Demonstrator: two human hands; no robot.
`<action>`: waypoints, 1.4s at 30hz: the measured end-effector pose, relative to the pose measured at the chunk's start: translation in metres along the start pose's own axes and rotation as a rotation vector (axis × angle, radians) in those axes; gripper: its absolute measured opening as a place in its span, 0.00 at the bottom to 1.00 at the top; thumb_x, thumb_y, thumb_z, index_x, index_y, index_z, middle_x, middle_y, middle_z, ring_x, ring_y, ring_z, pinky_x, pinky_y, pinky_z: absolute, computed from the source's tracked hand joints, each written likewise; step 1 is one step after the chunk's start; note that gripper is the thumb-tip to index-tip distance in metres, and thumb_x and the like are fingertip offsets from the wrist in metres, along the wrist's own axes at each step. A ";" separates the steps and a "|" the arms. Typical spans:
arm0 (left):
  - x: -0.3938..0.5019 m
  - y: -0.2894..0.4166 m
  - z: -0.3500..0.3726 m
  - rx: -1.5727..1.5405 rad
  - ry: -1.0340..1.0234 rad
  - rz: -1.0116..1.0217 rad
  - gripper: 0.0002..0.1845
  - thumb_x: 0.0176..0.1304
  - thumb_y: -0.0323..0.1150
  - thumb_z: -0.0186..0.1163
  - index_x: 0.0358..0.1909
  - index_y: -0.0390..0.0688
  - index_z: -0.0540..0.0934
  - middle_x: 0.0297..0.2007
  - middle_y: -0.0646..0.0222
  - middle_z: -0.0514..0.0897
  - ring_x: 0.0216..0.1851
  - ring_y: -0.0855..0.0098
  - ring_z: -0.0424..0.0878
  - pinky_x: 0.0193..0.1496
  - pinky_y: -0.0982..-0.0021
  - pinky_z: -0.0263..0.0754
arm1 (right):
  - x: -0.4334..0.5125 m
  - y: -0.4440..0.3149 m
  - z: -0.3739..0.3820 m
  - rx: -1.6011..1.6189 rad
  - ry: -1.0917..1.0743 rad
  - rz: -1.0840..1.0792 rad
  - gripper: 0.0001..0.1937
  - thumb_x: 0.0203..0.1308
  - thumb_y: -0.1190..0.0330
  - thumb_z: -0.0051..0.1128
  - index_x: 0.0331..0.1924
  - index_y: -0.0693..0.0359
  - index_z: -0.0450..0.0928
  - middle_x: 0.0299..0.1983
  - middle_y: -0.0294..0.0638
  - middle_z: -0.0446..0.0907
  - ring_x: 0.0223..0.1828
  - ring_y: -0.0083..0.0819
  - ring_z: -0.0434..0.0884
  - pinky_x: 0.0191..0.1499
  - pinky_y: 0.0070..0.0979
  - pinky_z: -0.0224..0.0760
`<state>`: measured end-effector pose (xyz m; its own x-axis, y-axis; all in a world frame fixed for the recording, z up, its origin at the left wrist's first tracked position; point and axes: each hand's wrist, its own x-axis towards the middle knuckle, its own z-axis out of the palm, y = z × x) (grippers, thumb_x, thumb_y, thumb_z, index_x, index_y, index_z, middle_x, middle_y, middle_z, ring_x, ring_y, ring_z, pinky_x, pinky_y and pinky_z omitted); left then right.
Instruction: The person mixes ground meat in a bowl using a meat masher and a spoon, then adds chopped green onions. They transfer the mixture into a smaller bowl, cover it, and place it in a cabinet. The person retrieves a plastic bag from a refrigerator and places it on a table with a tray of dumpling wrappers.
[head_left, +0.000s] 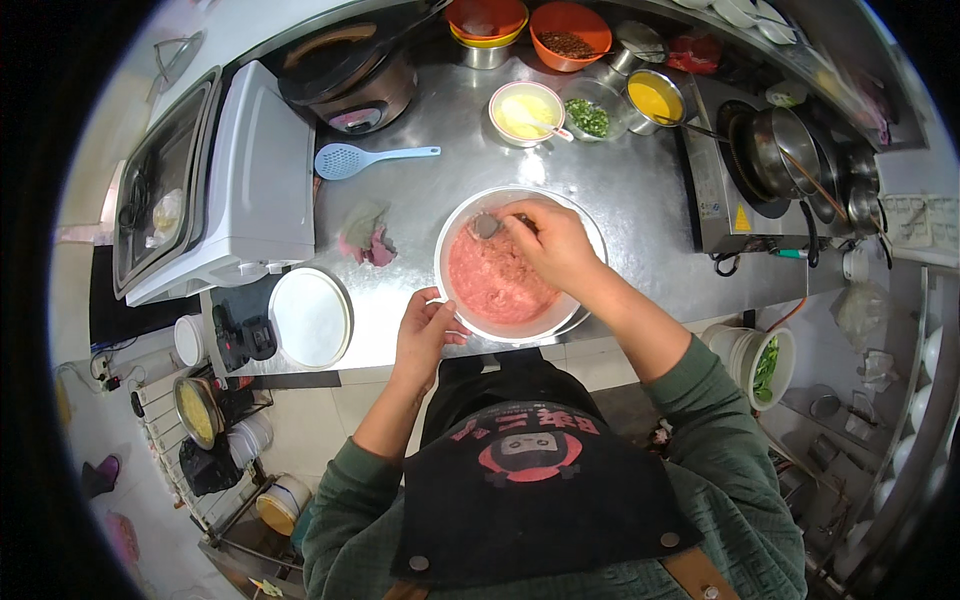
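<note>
A round white plastic tub (442, 281) of pink minced meat (499, 289) stands near the front edge of the steel worktop. At its lower left, my left hand (427, 326) grips the rim with the thumb and fingers. My right hand (551, 236) is over the tub's upper part, its fingers closed around a small spoon-like utensil. The utensil's round grey end (484, 226) shows just above the meat; my fingers hide the rest. Left of the tub, a round white lid (310, 318) lies flat by the worktop edge.
A blue slotted spoon (345, 161) and a crumpled cloth or glove (367, 240) lie to the left. Behind the tub are a bowl of pale yellow food (526, 112), chopped greens (586, 118) and a pot of yellow liquid (651, 99). A cooker with pans (780, 154) borders the right.
</note>
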<state>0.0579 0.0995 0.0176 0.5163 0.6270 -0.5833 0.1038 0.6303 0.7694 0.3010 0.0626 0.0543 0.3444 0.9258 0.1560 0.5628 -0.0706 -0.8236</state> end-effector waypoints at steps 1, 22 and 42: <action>0.000 0.000 -0.001 0.003 -0.006 0.005 0.15 0.72 0.33 0.57 0.54 0.39 0.69 0.37 0.63 0.82 0.32 0.72 0.83 0.32 0.74 0.81 | 0.002 0.001 0.006 -0.006 -0.090 0.057 0.10 0.66 0.68 0.55 0.42 0.65 0.83 0.39 0.49 0.86 0.40 0.48 0.84 0.47 0.37 0.75; 0.000 0.003 -0.002 0.053 -0.034 -0.009 0.15 0.71 0.32 0.57 0.55 0.39 0.68 0.34 0.65 0.79 0.31 0.74 0.81 0.32 0.76 0.76 | 0.005 -0.009 -0.021 -0.200 -0.068 -0.052 0.09 0.64 0.68 0.57 0.41 0.65 0.82 0.41 0.51 0.84 0.42 0.49 0.84 0.46 0.38 0.78; 0.002 0.001 -0.004 0.063 -0.050 0.008 0.16 0.71 0.33 0.58 0.55 0.37 0.68 0.33 0.65 0.79 0.31 0.74 0.81 0.34 0.75 0.76 | 0.000 -0.004 -0.031 -0.242 -0.142 0.089 0.07 0.61 0.73 0.61 0.41 0.66 0.84 0.39 0.50 0.85 0.38 0.42 0.86 0.42 0.31 0.79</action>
<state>0.0554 0.1032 0.0162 0.5590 0.6074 -0.5645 0.1515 0.5945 0.7897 0.3214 0.0513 0.0745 0.3016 0.9534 -0.0029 0.7038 -0.2246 -0.6740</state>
